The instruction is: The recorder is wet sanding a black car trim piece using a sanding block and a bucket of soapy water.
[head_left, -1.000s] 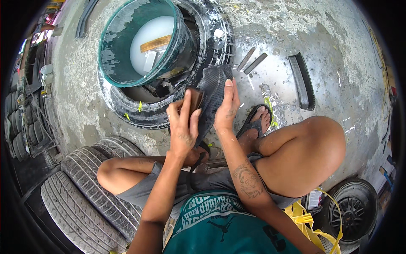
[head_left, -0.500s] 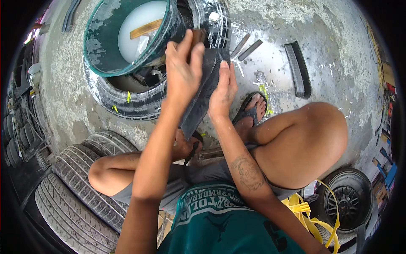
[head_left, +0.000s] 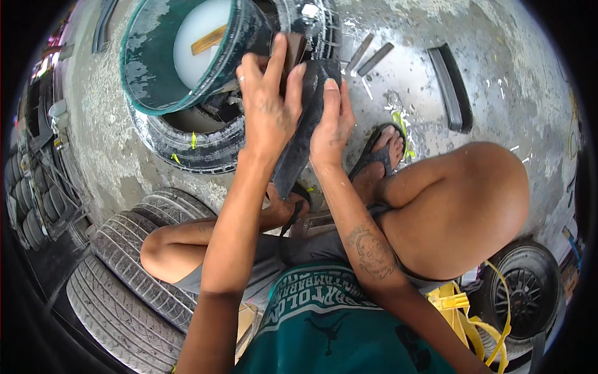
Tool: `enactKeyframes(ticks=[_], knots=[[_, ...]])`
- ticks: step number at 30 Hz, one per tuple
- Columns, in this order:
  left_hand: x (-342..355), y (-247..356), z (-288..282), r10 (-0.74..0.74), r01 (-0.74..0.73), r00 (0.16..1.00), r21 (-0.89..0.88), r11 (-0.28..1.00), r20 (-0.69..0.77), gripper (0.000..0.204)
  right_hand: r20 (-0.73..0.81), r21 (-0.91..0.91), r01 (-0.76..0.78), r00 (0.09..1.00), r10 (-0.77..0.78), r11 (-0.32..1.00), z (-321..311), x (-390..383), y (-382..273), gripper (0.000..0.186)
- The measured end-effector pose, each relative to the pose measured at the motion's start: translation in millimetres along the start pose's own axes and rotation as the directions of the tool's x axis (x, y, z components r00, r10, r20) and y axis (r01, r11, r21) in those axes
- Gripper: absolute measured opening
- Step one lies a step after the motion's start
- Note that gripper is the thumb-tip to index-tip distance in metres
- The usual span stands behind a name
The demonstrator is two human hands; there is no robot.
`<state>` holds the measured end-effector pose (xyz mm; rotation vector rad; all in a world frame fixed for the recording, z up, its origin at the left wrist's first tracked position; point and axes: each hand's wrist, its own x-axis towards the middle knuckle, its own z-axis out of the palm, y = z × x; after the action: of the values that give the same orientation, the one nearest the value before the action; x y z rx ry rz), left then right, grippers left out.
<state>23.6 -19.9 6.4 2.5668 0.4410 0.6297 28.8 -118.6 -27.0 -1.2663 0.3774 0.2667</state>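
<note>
A long, dark strip of black rubber (head_left: 291,159) is held in front of me, slanting from upper right down toward my left foot. My right hand (head_left: 331,124) grips its right edge, thumb on top. At the strip's upper left, my left hand (head_left: 269,106) pinches a dark brown block (head_left: 295,51) between thumb and fingers; the palm side is hidden. Just left of that hand, a tilted green bucket (head_left: 140,78) rests on a tyre (head_left: 205,153) lying flat. Cloudy whitish liquid (head_left: 196,22) and a wooden piece (head_left: 208,40) are inside the bucket.
Two short dark strips (head_left: 375,59) and a longer curved black rubber piece (head_left: 450,90) lie on the wet concrete at right. Used tyres (head_left: 118,305) stand at lower left. A wheel (head_left: 520,287) and yellow straps (head_left: 455,305) are at lower right.
The rubber strip has tipped and shows a narrower face. The brown block and left fingers have shifted slightly upward along it. The whole view has shifted a little.
</note>
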Motion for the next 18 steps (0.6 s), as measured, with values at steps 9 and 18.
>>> enactKeyframes(ticks=[9,18], knots=[[12,-4,-6,0.086,-0.085,0.991,-0.016,0.996,0.103,0.057,0.029,0.033,-0.014,0.999,0.013,0.999,4,-2,-9,0.069],[-12,-5,-20,0.123,-0.133,0.971,0.037,0.990,0.206,0.056,0.062,-0.008,-0.004,0.998,0.005,1.000,-6,4,0,0.072]])
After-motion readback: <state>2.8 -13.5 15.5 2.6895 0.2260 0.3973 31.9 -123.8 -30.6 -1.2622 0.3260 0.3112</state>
